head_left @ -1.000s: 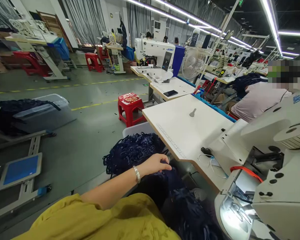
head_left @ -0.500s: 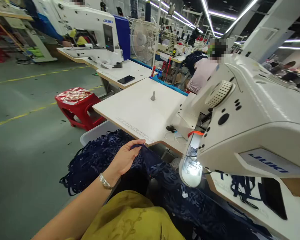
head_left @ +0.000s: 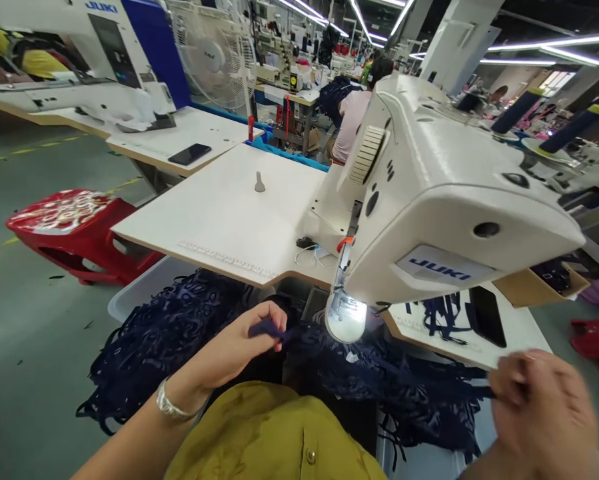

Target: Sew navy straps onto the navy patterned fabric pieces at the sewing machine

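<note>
My left hand point(head_left: 246, 343) pinches a navy fabric strip point(head_left: 266, 328) between thumb and fingers, low in front of the table edge. At the lower right, my right hand point(head_left: 549, 407) is closed and blurred by motion, with the end of a navy strip at its fingertips. Between the hands lies a long heap of navy strips point(head_left: 419, 387), below the lit head of a white JUKI sewing machine point(head_left: 444, 220). Whether one strip runs from hand to hand cannot be made out. More navy strips point(head_left: 164, 347) fill a translucent bin point(head_left: 122, 303) on the left.
The white sewing table point(head_left: 214, 207) carries a small grey metal piece point(head_left: 260, 182) and a printed ruler. A phone point(head_left: 189, 154) lies on the neighbouring table, a dark tablet point(head_left: 486, 317) at right. A red stool point(head_left: 74, 227) stands left. A seated person point(head_left: 352, 120) is behind the machine.
My right hand has come into view at the lower right, by the navy strips. My left hand has moved slightly down with its strip. The camera view has turned to the right.
</note>
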A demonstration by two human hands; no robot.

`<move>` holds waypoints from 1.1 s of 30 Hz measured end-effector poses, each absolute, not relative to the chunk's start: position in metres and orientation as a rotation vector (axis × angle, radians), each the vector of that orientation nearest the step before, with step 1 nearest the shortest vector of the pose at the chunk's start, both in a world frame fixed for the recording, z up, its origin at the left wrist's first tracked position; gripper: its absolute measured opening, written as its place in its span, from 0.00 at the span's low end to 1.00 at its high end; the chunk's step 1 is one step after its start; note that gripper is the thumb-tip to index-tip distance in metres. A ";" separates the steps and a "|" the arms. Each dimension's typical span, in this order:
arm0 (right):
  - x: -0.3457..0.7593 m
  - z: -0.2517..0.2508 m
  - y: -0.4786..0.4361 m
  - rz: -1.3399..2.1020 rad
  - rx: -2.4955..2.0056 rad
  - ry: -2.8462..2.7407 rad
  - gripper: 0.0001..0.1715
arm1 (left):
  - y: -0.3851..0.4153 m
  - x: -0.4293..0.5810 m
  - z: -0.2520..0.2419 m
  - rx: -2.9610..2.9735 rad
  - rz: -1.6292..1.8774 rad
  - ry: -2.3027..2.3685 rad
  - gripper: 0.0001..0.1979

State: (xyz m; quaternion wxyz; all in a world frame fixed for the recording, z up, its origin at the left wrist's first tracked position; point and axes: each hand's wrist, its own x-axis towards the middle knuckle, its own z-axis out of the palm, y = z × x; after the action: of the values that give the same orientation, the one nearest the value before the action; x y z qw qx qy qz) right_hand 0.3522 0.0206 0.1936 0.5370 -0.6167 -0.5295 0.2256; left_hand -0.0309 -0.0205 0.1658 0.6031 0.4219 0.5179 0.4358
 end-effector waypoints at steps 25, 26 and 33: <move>0.230 0.176 -0.003 1.288 -1.226 -1.683 0.07 | 0.000 0.034 0.183 1.693 0.876 1.200 0.08; 0.230 0.176 -0.004 1.290 -1.218 -1.685 0.06 | 0.000 0.035 0.183 1.710 0.898 1.208 0.07; 0.226 0.174 -0.003 1.034 -1.272 -1.809 0.06 | -0.003 0.038 0.183 1.685 0.863 1.177 0.07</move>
State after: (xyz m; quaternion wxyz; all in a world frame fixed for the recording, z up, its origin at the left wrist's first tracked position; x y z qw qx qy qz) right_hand 0.2262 -0.0034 0.1742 0.3433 -0.4895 -0.6959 0.3978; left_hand 0.0385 -0.0029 0.1832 0.4405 0.6786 0.4739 0.3476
